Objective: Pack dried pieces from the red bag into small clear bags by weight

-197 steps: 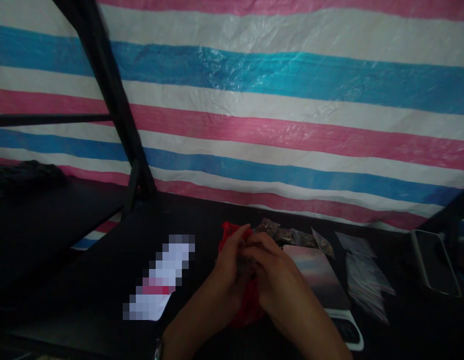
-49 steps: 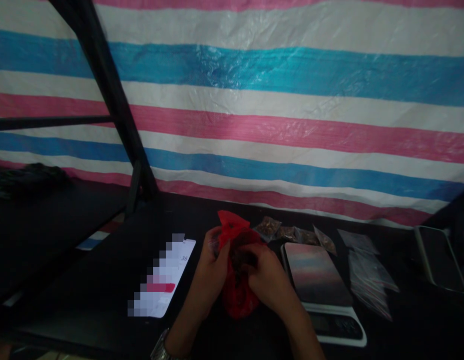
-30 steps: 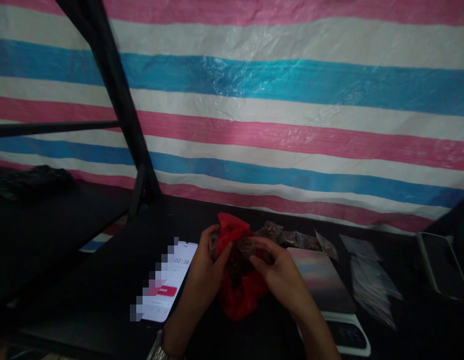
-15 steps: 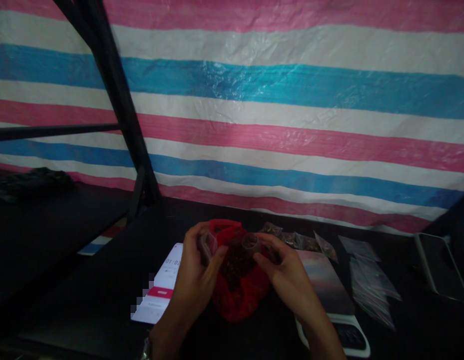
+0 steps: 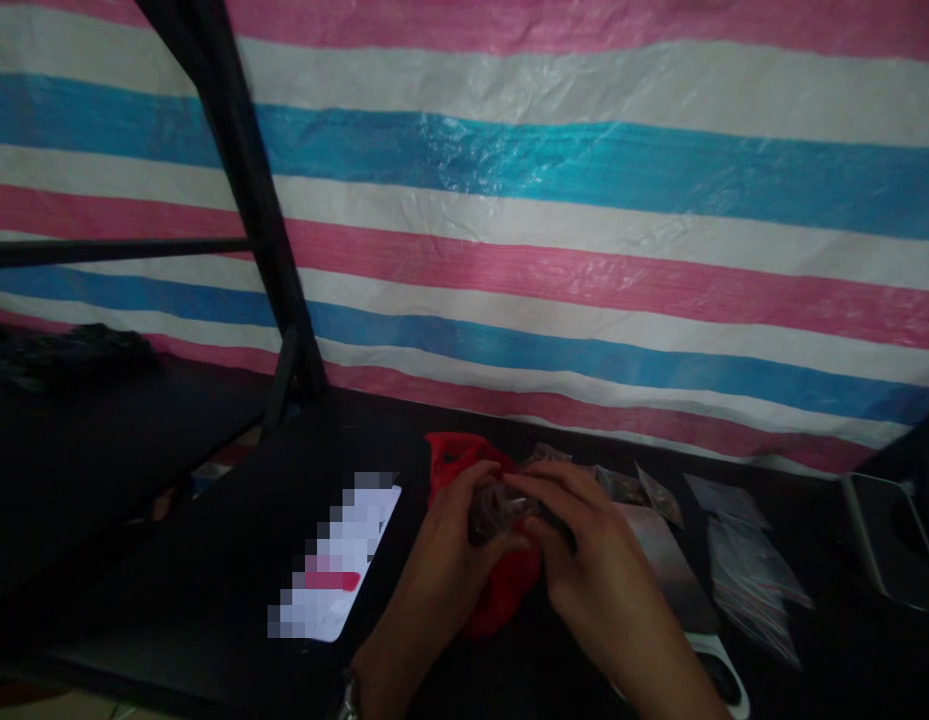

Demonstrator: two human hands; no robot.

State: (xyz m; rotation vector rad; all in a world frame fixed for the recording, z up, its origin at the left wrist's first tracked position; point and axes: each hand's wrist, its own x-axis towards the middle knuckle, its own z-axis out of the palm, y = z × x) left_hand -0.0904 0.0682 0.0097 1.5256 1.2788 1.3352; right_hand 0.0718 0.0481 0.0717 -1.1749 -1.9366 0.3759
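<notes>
Over a red plastic bag (image 5: pixel 513 590), both my hands are brought close together. My left hand (image 5: pixel 445 550) is closed around a small clear plastic bag (image 5: pixel 490 505), its opening facing my right hand. My right hand (image 5: pixel 595 535) pinches a small clear cup (image 5: pixel 522 507) at the mouth of that clear bag; fingers and dim light partly hide it. The dark contents of the red bag are covered by my hands. A kitchen scale (image 5: pixel 670 565) with a flat metal plate lies just right of my right hand, partly under the forearm.
Several small filled bags (image 5: pixel 621 487) lie behind the scale. Flat zip bags (image 5: pixel 756 585) are stacked to its right. A lit phone (image 5: pixel 336 580) lies left, another phone (image 5: pixel 895 540) far right. A black frame post (image 5: pixel 254 200) stands before the striped sheet (image 5: pixel 546 220).
My hands have come together over the red bag. The right hand has brought the cup from above the dark contents to the clear bag in my left. The view has shifted slightly.
</notes>
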